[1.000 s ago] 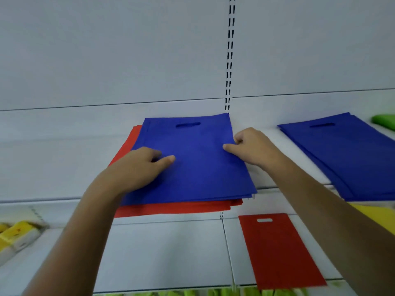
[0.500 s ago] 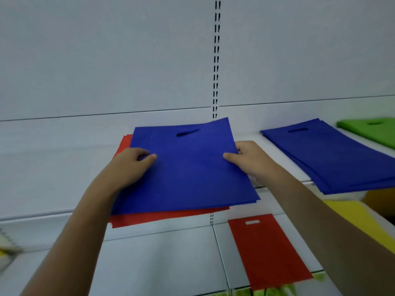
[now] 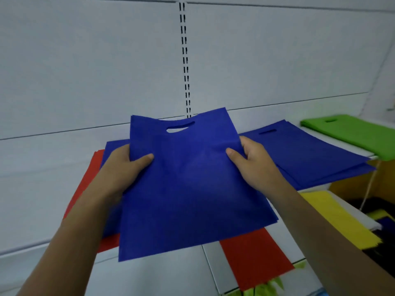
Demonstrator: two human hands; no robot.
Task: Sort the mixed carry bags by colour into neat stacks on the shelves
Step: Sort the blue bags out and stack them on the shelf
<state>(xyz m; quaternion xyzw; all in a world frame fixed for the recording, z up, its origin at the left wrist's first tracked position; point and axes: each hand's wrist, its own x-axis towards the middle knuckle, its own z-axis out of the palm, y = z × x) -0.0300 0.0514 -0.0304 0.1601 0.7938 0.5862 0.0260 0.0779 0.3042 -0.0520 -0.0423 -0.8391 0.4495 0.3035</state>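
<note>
Two hands hold one lifted bundle of blue bags (image 3: 192,189) at frame centre, handle slot at 12 o'clock, lower edge tilted toward the viewer; layered edges at its 4 o'clock corner show several bags, number not countable. Left hand (image 3: 121,167), at 9 o'clock of the bundle, pinches its left edge, thumb on top, fingers hidden beneath. Right hand (image 3: 254,163), at 3 o'clock, grips the right edge likewise, thumb on top, fingers curled under. Beneath the bundle, on the upper shelf (image 3: 42,199), lie further blue bags (image 3: 111,148) on a red stack (image 3: 89,180), seen at 9 o'clock. At 2 o'clock, one separate blue stack (image 3: 310,157) rests flat on the same shelf; beyond it, at 2 o'clock again, one green stack (image 3: 350,133). On the lower shelf (image 3: 149,274), one red bag (image 3: 254,259) lies at 5 o'clock, partly covered by the bundle; one yellow stack (image 3: 339,218) lies at 4 o'clock. Green leaves (image 3: 267,287) show at 6 o'clock of the red bag. Totals in view: three blue groups, two red, one green, one yellow
</note>
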